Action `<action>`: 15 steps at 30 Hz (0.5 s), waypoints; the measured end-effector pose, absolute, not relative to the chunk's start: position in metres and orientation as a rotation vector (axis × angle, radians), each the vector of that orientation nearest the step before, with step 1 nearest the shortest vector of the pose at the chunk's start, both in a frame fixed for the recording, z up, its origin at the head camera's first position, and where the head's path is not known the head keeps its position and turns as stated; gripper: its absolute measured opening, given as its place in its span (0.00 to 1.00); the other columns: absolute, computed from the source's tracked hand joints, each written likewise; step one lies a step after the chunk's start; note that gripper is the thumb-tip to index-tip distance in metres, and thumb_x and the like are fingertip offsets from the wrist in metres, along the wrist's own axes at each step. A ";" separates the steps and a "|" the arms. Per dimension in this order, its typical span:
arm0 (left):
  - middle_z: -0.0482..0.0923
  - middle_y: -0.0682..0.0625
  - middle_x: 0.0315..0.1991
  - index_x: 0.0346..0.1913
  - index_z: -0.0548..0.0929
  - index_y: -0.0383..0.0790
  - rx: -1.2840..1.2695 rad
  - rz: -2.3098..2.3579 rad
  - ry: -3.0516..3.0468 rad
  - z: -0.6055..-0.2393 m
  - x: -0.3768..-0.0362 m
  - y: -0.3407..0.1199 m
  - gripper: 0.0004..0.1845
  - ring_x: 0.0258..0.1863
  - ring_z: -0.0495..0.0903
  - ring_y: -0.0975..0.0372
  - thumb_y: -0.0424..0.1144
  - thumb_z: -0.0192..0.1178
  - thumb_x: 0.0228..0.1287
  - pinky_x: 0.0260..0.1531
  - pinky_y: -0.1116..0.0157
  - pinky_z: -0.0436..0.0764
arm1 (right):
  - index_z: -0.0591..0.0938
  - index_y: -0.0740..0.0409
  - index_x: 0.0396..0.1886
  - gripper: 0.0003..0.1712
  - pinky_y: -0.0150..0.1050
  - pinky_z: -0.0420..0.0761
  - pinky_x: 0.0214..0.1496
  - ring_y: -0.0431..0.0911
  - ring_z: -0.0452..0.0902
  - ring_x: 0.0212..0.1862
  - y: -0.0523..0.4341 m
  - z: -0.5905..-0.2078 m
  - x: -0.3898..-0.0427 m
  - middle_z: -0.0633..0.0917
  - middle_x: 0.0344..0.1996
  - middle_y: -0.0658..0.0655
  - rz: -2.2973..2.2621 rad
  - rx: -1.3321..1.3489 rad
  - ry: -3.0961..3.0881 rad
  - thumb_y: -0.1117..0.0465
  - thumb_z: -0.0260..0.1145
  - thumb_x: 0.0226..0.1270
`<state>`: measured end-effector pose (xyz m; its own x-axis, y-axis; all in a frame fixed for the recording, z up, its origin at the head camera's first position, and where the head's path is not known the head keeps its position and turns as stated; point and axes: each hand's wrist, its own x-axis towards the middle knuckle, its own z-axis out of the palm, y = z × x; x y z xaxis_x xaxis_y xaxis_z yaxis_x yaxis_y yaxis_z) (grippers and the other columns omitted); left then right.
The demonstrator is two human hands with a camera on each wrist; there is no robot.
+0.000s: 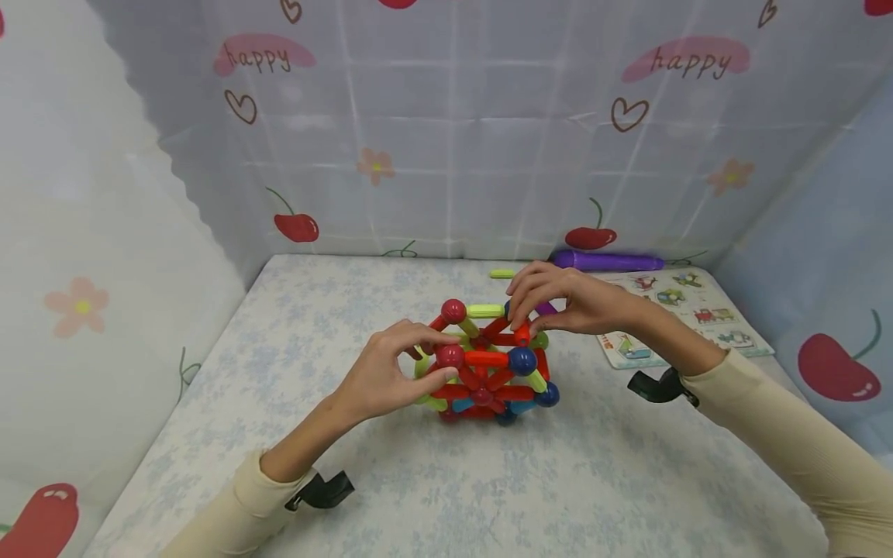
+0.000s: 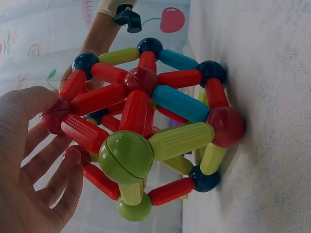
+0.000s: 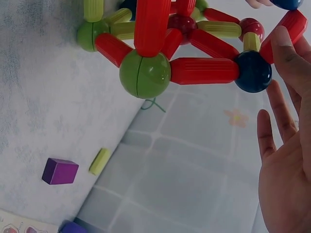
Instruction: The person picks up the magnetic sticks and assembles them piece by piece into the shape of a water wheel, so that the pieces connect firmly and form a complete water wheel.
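Ribbed-rod, glossy-ball structure (image 1: 488, 364)

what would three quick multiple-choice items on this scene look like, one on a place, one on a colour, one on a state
1. Where does the long purple plastic tube lie?
A. along the far edge of the table, by the back wall
B. under the left hand
C. inside the structure

2. What colour is the small loose cube on the table?
A. orange
B. purple
C. white

3. How does the right hand stand to the rod-and-ball magnetic structure?
A. flat on the table, away from it
B. fingers curled on a red rod at its top
C. holding the puzzle board

Key: 1 A, the head view shows it by the cherry-print wall; 2 B, the right wrist view shows it purple; 3 B, its fingertips pinch the top rod.
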<state>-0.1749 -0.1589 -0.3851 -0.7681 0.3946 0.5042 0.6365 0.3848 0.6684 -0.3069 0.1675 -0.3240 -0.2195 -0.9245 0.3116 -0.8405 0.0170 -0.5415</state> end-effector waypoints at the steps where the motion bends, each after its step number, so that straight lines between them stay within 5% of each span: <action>1: 0.88 0.57 0.44 0.58 0.92 0.48 -0.912 -1.327 -2.380 -0.385 -0.175 -0.159 0.19 0.42 0.83 0.52 0.41 0.79 0.64 0.38 0.60 0.87 | 0.92 0.40 0.48 0.25 0.36 0.66 0.76 0.45 0.73 0.68 0.168 -0.324 -0.307 0.90 0.52 0.46 -0.980 -1.887 2.139 0.75 0.79 0.60; 8: 0.87 0.58 0.43 0.57 0.92 0.49 -0.909 -1.310 -2.391 -0.385 -0.175 -0.160 0.19 0.43 0.81 0.63 0.41 0.80 0.63 0.38 0.59 0.88 | 0.91 0.42 0.51 0.29 0.36 0.67 0.77 0.50 0.74 0.69 0.169 -0.325 -0.308 0.90 0.51 0.56 -1.006 -1.948 2.084 0.79 0.77 0.59; 15: 0.87 0.59 0.42 0.57 0.92 0.47 -0.925 -1.287 -2.394 -0.384 -0.175 -0.160 0.20 0.43 0.80 0.64 0.42 0.80 0.62 0.39 0.59 0.87 | 0.92 0.43 0.51 0.28 0.36 0.69 0.75 0.52 0.75 0.66 0.169 -0.330 -0.307 0.89 0.51 0.54 -1.014 -1.974 2.100 0.79 0.77 0.59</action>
<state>-0.1749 -0.1599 -0.3837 -0.7597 0.4080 0.5064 0.6474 0.4016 0.6477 -0.3070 0.1687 -0.3302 -0.1633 -0.9150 0.3690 -0.8578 -0.0531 -0.5112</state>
